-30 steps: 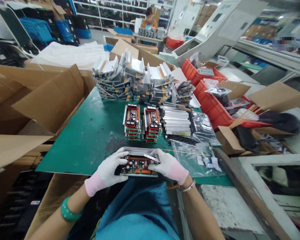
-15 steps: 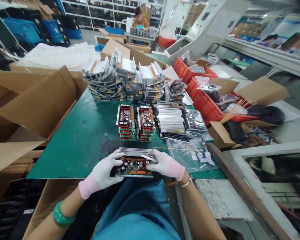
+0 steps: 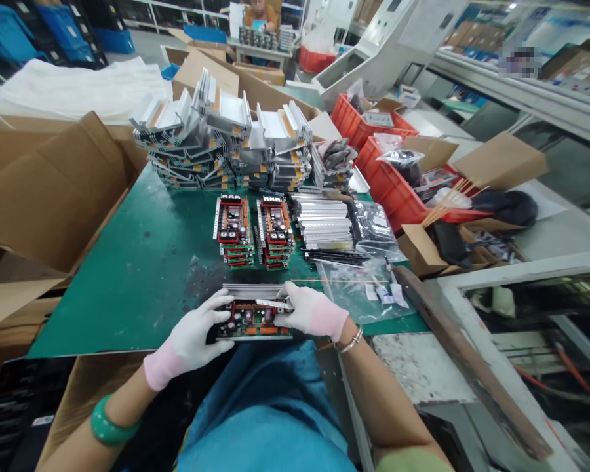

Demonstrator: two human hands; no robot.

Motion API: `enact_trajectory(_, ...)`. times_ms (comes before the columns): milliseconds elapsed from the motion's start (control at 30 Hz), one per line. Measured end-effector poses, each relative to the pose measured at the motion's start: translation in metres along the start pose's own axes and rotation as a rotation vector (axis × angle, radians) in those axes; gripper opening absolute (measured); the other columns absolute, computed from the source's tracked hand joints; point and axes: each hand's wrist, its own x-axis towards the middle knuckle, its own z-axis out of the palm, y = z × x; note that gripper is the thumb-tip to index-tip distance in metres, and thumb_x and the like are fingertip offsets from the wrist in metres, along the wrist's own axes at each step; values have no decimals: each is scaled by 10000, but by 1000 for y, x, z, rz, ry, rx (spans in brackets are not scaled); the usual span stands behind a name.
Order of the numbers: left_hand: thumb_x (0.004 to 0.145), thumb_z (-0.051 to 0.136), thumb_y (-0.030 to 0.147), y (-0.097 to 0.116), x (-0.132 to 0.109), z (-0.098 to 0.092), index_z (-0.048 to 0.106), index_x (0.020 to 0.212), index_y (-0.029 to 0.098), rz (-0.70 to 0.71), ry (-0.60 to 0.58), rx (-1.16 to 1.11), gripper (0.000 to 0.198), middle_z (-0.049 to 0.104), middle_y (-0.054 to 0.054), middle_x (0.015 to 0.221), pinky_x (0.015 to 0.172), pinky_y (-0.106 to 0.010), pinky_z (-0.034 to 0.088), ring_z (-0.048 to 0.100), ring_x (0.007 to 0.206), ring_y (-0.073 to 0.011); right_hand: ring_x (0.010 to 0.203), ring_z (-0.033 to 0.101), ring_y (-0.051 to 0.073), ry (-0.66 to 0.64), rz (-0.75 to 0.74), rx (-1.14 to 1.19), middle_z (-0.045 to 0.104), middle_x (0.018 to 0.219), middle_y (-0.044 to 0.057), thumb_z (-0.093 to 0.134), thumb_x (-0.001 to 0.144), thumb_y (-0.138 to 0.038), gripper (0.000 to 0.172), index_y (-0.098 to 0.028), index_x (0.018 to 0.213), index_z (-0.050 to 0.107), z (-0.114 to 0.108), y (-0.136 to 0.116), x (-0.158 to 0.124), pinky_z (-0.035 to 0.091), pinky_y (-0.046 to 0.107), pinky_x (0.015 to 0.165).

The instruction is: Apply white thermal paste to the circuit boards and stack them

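A circuit board (image 3: 248, 321) lies in an aluminium housing (image 3: 253, 290) at the table's front edge. My left hand (image 3: 196, 333), in a white glove with a pink cuff, grips the housing's left end. On the right, my right hand (image 3: 307, 311), gloved the same way, pinches a thin silver strip (image 3: 271, 304) that lies slightly slanted over the board's back part. Its fingertips are partly hidden behind the strip. Behind the housing stand two stacks of circuit boards, a left stack (image 3: 233, 229) and a right stack (image 3: 275, 229).
Aluminium housings (image 3: 216, 141) are piled at the back of the green table (image 3: 113, 275). Silver strips (image 3: 324, 223) and a plastic bag (image 3: 373, 226) lie to the right. Red crates (image 3: 398, 183) stand beyond, cardboard boxes (image 3: 44, 190) at left. A person (image 3: 263, 16) sits far back.
The whole view has shifted, so the table and both hands appear further left. Held by my right hand, the strip has swung flatter and now lies more along the board's back part.
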Motion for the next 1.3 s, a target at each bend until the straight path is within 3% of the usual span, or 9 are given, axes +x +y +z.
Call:
enact_trajectory(267, 818, 685, 235, -4, -2, 0, 526, 1127, 220, -13, -14, 20, 348, 556, -123, 1366, 1127, -539, 420, 400, 1407, -318, 892, 688, 257, 116, 18, 109, 727, 953, 58, 726, 774, -431, 543, -215, 1248, 572, 8, 10, -9, 430, 288, 717)
enact_trajectory(400, 611, 826, 253, 0, 1, -2, 333, 1420, 210, -207, -73, 105, 949, 293, -205, 1565, 1135, -568, 388, 286, 1446, -406, 816, 697, 250, 306, 186, 240, 713, 797, 34, 630, 847, -496, 791, -175, 1506, 332, 24, 18, -13, 445, 298, 715)
enact_trajectory(500, 551, 855, 282, 1, 6, -2, 122, 1517, 175, -261, -125, 135, 1217, 194, -268, 1583, 1145, -586, 354, 302, 1431, -430, 882, 706, 307, 272, 262, 150, 729, 851, 104, 567, 862, -588, 896, -136, 1557, 229, 32, 12, -12, 449, 335, 730)
enact_trajectory(633, 553, 844, 282, -1, 8, 1, 126, 1520, 188, -265, -105, 129, 1208, 319, -235, 1536, 1135, -571, 376, 361, 1406, -411, 989, 693, 328, 193, 241, 118, 731, 1008, 175, 566, 845, -614, 960, -103, 1566, 189, 36, 0, -5, 462, 352, 785)
enact_trajectory(833, 536, 857, 257, 0, 6, 1, 149, 1509, 207, -285, -85, 81, 1204, 345, -210, 1514, 1130, -536, 401, 391, 1391, -387, 980, 694, 303, 194, 207, 251, 733, 1023, 178, 582, 839, -476, 895, -20, 1534, 248, 36, 2, 3, 478, 336, 807)
enact_trajectory(1000, 530, 862, 245, 2, 5, -2, 193, 1500, 209, -309, -71, 67, 1179, 357, -198, 1519, 1111, -503, 436, 432, 1369, -370, 943, 702, 260, 188, 143, 444, 756, 959, 97, 567, 834, -414, 812, -66, 1521, 310, 28, 22, -14, 493, 316, 812)
enact_trajectory(1100, 544, 864, 259, 0, -1, -8, 240, 1494, 210, -334, -89, 114, 1138, 344, -189, 1544, 1121, -502, 427, 409, 1389, -371, 820, 720, 250, 321, 213, 468, 760, 813, 32, 553, 834, -392, 810, -111, 1539, 271, 27, 44, -39, 507, 325, 772)
enact_trajectory(1200, 601, 849, 300, -5, -15, -12, 314, 1481, 231, -325, -94, 181, 1032, 298, -174, 1579, 1133, -529, 402, 362, 1416, -382, 885, 731, 281, 537, 326, 404, 767, 842, 48, 531, 849, -452, 806, -129, 1538, 264, 33, 69, -64, 509, 341, 772)
enact_trajectory(1300, 700, 800, 409, -8, -36, -11, 469, 1393, 257, -321, -26, 233, 783, 444, -124, 1508, 1115, -512, 434, 457, 1360, -358, 916, 732, 305, 622, 440, 343, 764, 855, 65, 520, 837, -519, 831, -136, 1532, 275, 44, 86, -78, 508, 332, 727)
